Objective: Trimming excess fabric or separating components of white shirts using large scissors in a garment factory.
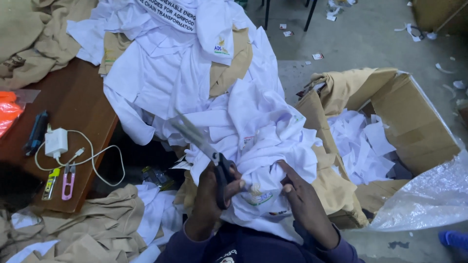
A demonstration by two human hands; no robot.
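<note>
Head view: scissors [209,156] blades motion-blurred

A grey concrete floor [360,39] fills the upper right, scuffed and littered with small paper scraps [318,56] and bits of white offcut. Two dark metal legs [267,14] of a chair or stand rise near the top edge. At the left stands a brown wooden table [73,104] with a worn top; on it lie a white charger with its looped cable [56,142], a dark blue case [37,131] and a small pink thread snipper [68,181]. An open cardboard box [414,122] sits on the floor at the right, with clear plastic sheeting [434,195] beside it. The light is dim and cool.
</note>
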